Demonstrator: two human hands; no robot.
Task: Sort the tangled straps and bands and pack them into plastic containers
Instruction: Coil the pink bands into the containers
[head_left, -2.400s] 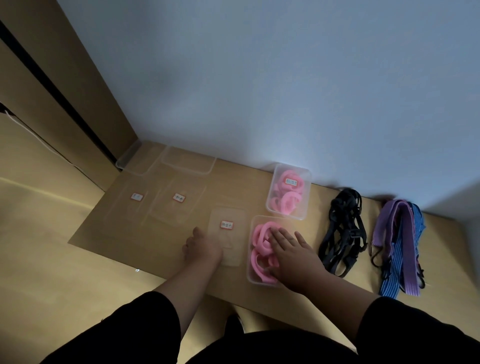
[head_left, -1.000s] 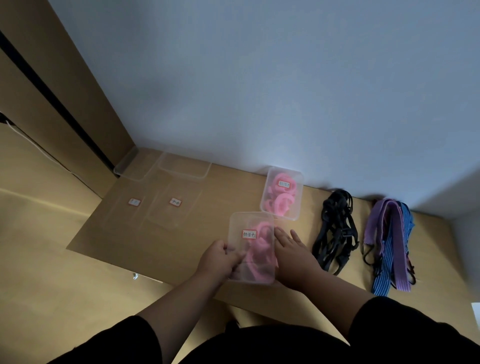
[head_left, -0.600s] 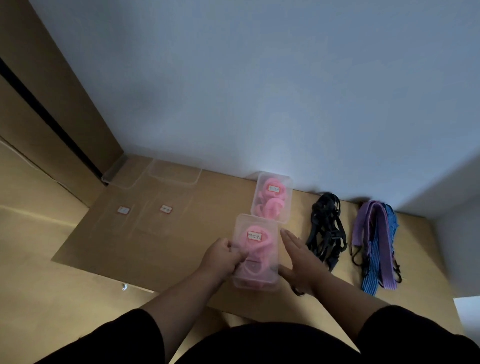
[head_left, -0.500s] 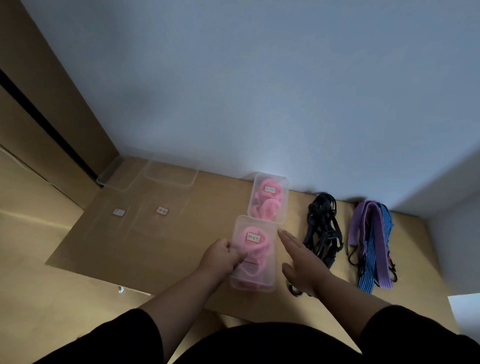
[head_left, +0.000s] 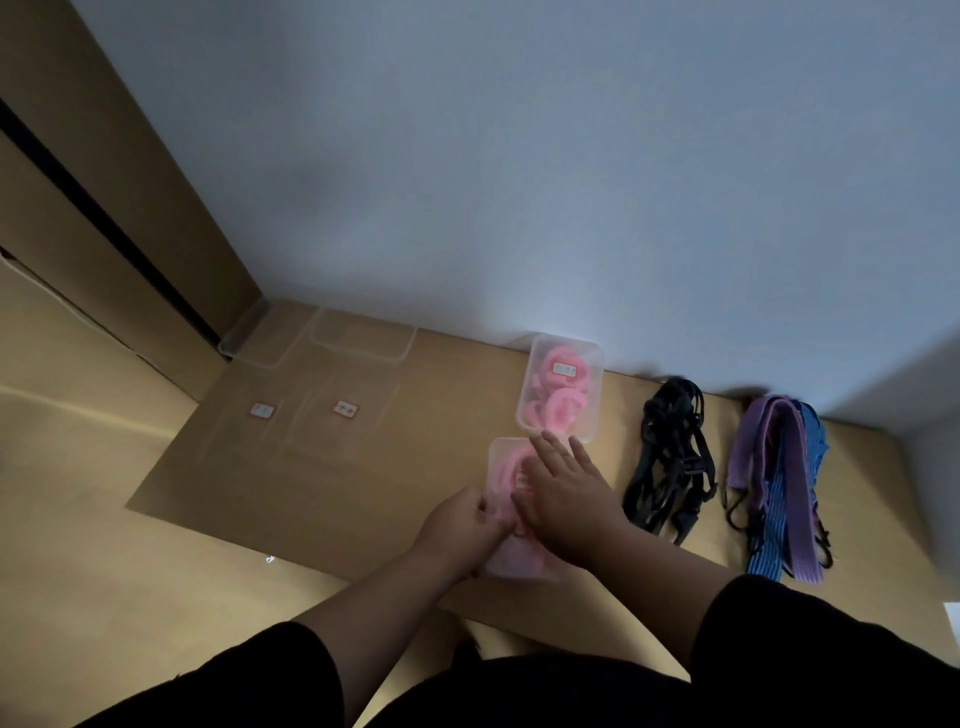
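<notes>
A clear plastic container (head_left: 503, 467) filled with pink bands lies on the cardboard sheet, its labelled lid on top. My right hand (head_left: 566, 499) lies flat on the lid with its fingers spread. My left hand (head_left: 460, 525) grips the container's left edge. Behind it, by the wall, stands a second lidded container (head_left: 561, 387) of pink bands. To the right lie a bundle of black straps (head_left: 670, 457) and a bundle of purple and blue straps (head_left: 779, 478).
Two empty clear containers (head_left: 363, 338) sit at the back left by the wall. In front of them two labelled lids (head_left: 345, 415) lie flat. The cardboard sheet (head_left: 249, 483) ends at the left and front on a wooden floor.
My left hand carried the lid from the cardboard onto the near container. My right hand left the pink bands, drew aside, and now lies flat on the lid.
</notes>
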